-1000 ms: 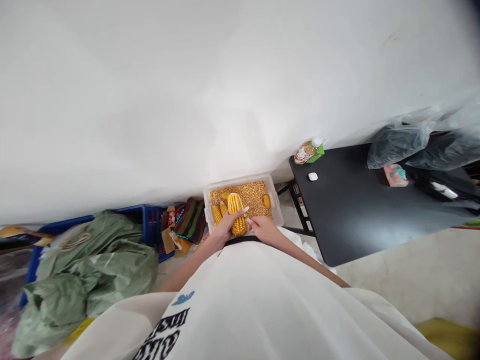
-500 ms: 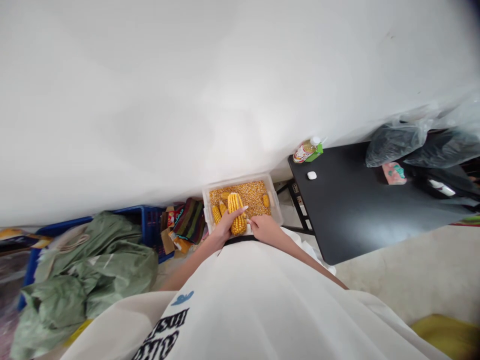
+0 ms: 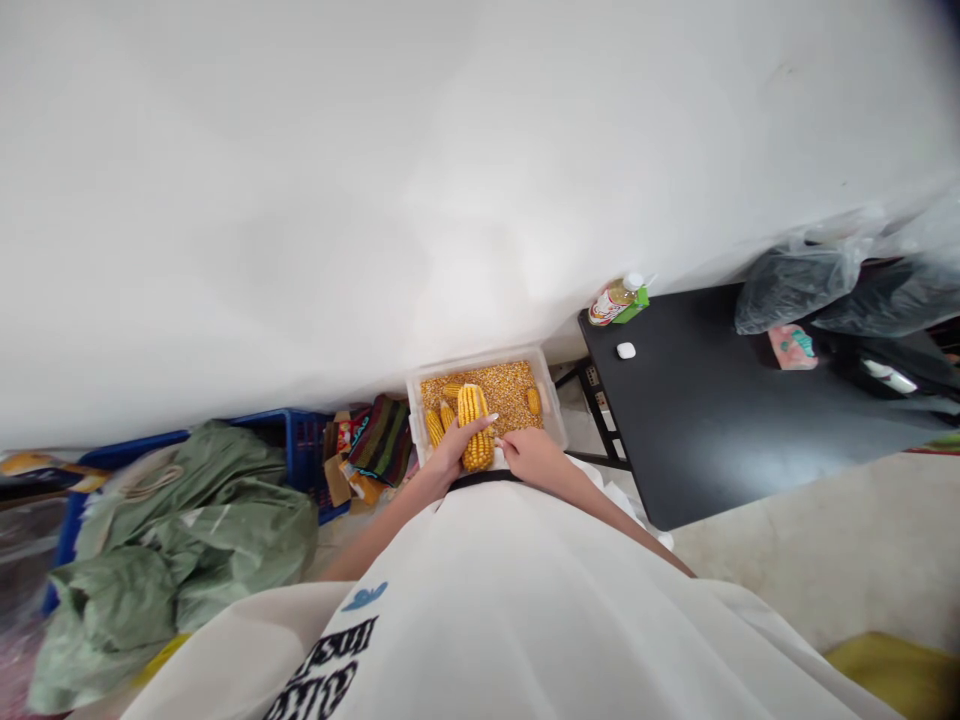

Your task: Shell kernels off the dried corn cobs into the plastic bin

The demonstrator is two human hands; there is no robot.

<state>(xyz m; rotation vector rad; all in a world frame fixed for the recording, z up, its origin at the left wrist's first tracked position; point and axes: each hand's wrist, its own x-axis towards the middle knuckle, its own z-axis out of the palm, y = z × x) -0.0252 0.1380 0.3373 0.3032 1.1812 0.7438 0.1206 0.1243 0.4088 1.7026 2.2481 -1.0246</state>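
Note:
My left hand [image 3: 452, 447] is wrapped round the lower part of a large yellow corn cob [image 3: 473, 412], its thumb lying across the kernels. Close by on the cob's right side, my right hand [image 3: 526, 452] is closed, fingers curled in. A small bit shows at its fingertips, too small to name. Under both hands sits a clear plastic bin [image 3: 553, 415] with loose corn kernels [image 3: 506, 385] in it. Several more cobs [image 3: 435, 428] lie at the bin's left, and a short cob piece [image 3: 533, 401] rests on the kernels at the right.
To the right stands a black table [image 3: 712, 410] with a bottle [image 3: 611, 302], a small white case [image 3: 625, 350], a tissue pack [image 3: 793, 347] and plastic bags. On the left, a blue crate [image 3: 306, 450] holds green sacking [image 3: 202, 520]. A white wall rises behind.
The view has shifted very slightly. Both hands keep their places at the corn cob, with no clear change in grip.

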